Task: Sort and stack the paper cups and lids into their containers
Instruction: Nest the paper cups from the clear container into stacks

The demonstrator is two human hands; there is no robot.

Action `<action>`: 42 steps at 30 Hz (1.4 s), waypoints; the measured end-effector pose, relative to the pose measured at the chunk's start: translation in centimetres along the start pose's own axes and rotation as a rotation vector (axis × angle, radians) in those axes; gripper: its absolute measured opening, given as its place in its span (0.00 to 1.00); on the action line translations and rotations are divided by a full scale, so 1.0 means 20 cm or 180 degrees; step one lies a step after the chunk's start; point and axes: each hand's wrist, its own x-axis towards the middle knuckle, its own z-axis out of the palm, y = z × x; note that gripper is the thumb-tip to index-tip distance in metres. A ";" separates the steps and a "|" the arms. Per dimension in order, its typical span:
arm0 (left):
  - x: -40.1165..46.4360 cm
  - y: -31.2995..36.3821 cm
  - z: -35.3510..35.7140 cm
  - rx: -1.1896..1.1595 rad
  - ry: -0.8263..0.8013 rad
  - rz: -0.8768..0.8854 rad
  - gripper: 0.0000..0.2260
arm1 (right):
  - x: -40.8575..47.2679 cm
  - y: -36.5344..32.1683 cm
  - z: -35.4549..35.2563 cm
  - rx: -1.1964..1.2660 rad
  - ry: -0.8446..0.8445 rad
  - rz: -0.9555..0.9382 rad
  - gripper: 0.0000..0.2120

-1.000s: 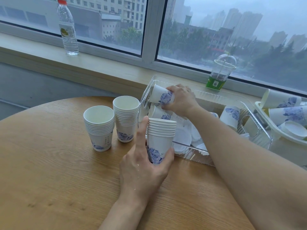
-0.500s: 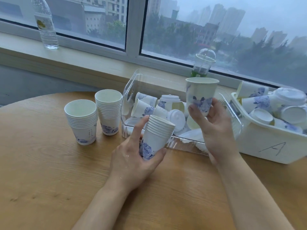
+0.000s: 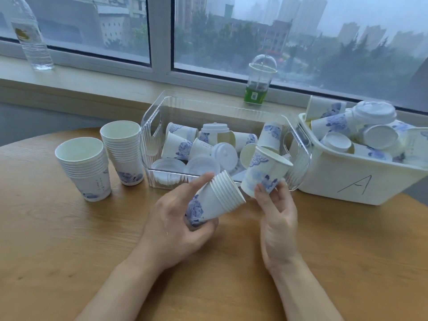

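Paper cup stack (image 3: 216, 200) gripped by left hand (image 3: 178, 225), right hand (image 3: 278, 218) pinching single cup (image 3: 264, 173)

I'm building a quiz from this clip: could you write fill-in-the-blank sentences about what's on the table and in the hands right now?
1. The left hand grips a tilted ____ of nested cups.
2. The right hand holds a ____ cup.
3. The white bin is marked with the letter ____.
4. ____ cup stacks stand on the table left of the clear bin.

Missing words: stack; single; A; Two
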 end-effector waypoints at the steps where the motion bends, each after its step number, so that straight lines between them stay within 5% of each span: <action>1: 0.00 -0.01 0.00 -0.0020 -0.0024 0.0024 0.36 | 0.00 0.01 0.00 0.0029 0.0006 -0.0015 0.23; 8: 0.01 -0.02 0.00 0.0118 -0.0061 0.0325 0.35 | -0.01 0.02 0.01 -0.0271 -0.0077 -0.0313 0.40; 22: 0.00 -0.01 -0.02 -0.0237 0.0030 -0.0050 0.35 | -0.02 0.07 0.04 -0.1019 -0.0797 -0.0208 0.31; 36: 0.01 -0.02 -0.03 -0.0383 0.0159 -0.0174 0.35 | -0.04 0.11 0.03 -0.1559 -0.1206 -0.0201 0.36; 42: -0.01 -0.02 -0.01 -0.0445 0.0018 -0.0037 0.45 | -0.05 0.10 0.03 -0.1676 -0.1269 -0.0181 0.35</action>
